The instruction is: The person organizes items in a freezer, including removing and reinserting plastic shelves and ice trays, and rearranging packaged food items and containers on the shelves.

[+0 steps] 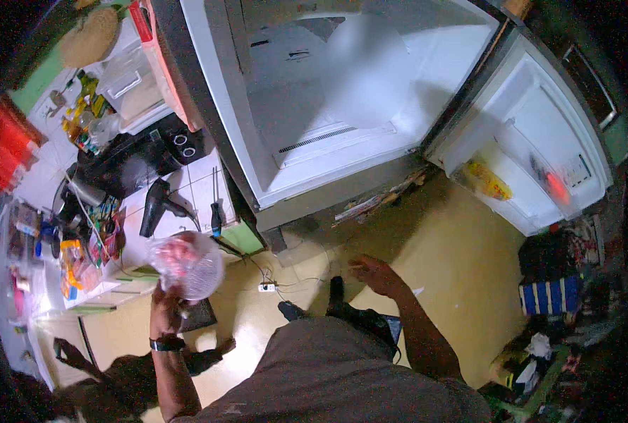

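At the lower left, my left hand (168, 304) grips a clear plastic-wrapped package (187, 264) with something pinkish-red inside. It is held beside the tiled counter (181, 227), where a black hair dryer (159, 206) and a long-shafted screwdriver (216, 214) lie. My right hand (374, 275) hangs over the floor with its fingers apart, holding nothing. Before me stands an open refrigerator compartment (292, 106), its floor sloping up to a vented strip. The upper right of the compartment is covered by a pale blur. The opened door (536, 132) holds a yellow packet (488, 180).
Bottles (89, 95), a black stove (134, 164) and packets crowd the left counter. A white power strip (267, 288) with loose cords lies on the floor near my feet. Cloths and a blue-and-white striped item (549, 296) are piled at right.
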{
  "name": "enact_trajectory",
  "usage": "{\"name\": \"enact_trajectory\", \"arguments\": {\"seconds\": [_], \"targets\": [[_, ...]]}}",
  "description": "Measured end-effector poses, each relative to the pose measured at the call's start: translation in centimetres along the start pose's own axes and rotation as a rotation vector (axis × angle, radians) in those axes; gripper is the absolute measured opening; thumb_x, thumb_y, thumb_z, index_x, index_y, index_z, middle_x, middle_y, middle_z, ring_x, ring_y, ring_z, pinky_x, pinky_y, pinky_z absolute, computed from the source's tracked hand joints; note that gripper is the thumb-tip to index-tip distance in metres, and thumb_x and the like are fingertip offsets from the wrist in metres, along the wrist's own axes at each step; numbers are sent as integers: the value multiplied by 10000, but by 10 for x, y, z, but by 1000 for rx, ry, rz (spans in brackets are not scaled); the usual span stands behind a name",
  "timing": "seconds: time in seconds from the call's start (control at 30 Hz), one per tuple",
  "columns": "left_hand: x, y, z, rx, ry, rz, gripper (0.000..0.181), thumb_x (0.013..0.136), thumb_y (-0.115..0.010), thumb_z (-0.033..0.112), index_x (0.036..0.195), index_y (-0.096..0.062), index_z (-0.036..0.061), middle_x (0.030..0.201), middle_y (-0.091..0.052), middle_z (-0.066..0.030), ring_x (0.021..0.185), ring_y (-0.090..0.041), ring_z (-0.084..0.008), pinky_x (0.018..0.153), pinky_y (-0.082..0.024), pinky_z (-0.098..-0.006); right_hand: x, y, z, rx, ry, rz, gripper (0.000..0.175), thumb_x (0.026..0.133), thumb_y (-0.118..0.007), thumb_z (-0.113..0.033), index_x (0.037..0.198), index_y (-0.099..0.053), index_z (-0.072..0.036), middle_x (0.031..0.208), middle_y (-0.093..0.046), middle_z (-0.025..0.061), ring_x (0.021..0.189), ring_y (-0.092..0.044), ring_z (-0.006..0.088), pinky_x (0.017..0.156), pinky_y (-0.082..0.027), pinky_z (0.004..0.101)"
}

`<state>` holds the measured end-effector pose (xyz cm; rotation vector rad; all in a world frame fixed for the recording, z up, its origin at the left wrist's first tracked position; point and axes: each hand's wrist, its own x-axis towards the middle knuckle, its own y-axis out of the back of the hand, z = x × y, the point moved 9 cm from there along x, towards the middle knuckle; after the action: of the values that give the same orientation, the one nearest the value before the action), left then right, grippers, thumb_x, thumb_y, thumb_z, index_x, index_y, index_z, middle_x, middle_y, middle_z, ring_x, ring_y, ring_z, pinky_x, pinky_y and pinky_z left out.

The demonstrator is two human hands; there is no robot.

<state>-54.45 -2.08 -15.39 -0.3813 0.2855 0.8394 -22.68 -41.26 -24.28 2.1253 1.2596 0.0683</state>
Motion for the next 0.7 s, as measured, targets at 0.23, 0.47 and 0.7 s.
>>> {"name": "enact_trajectory", "arguments": {"seconds": [0.23, 0.47, 0.7], "targets": [[-65, -154, -9, 55, 172, -45, 496, 895, -634, 143, 1339, -431, 56, 1151, -592, -75, 920, -596, -175, 672, -522, -316, 3, -3, -134, 657, 53, -440, 529, 941, -592, -137, 1395, -334, -54, 1244, -522, 119, 1135, -562, 228, 899, -498, 359], [-22, -292, 2, -39, 64, -283, 569, 911, -632, 130, 1377, -337, -8, 1221, -560, -109, 1087, -581, -206, 812, -549, -377, 16, 86, -110, 873, 161, -221, 519, 975, -526, -186, 1420, -287, -66, 1225, -512, 128, 1098, -564, 257, 873, -528, 420], [44, -376, 22, -122, -54, -292, 450, 923, -602, 128, 1288, -403, -47, 1168, -570, -144, 1020, -620, -271, 760, -594, -387, 66, 156, -73, 987, 174, -17, 451, 968, -540, -213, 1356, -396, -33, 1206, -527, 109, 978, -591, 204, 849, -529, 387]]}}
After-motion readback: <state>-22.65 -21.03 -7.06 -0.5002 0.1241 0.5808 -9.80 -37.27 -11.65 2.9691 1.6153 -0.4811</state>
